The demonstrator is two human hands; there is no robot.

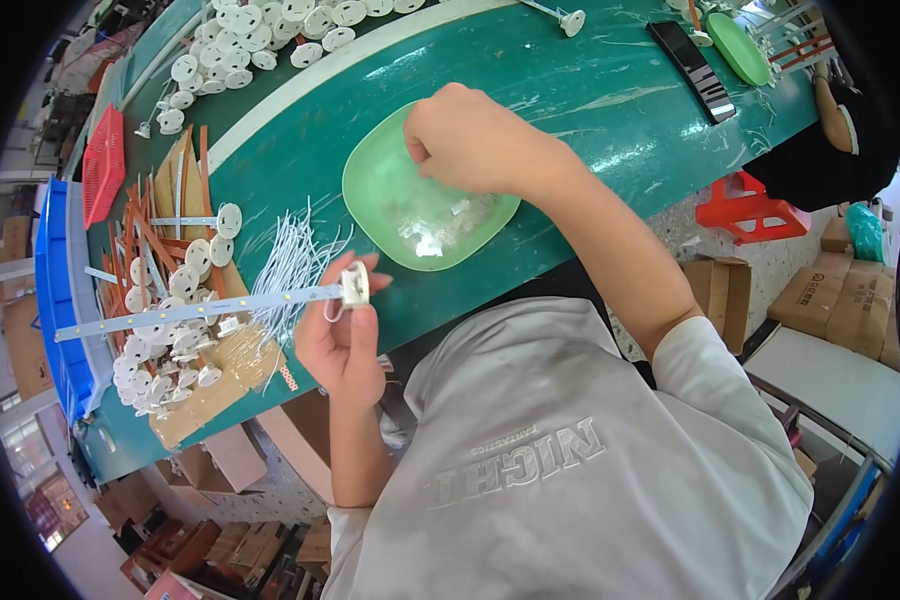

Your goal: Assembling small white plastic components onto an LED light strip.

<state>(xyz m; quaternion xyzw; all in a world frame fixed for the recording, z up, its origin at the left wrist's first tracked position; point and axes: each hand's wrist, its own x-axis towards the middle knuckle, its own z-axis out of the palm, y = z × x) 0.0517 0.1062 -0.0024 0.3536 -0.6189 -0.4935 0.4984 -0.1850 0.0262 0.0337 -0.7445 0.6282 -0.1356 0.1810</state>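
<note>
Closed around the white round end piece [354, 284] of an LED strip [195, 310] is my left hand [342, 352]. The narrow strip, dotted with small yellow LEDs, points out to the left, and a thin white wire loops below the end piece. My right hand [470, 140] is over the far side of a light green plate [362, 195], its fingers curled together; whatever they hold, if anything, is hidden. Small clear pieces [460, 222] lie in the plate. A bundle of white wires [288, 275] is on the table just beyond my left hand.
More LED strips with white round ends [175, 310] pile up at the left on cardboard, beside a blue bin [62, 300] and a red basket [102, 165]. Several white round pieces [240, 45] lie at the far left. A phone [692, 70] and a red stool [750, 208] are at the right, near another person [838, 130].
</note>
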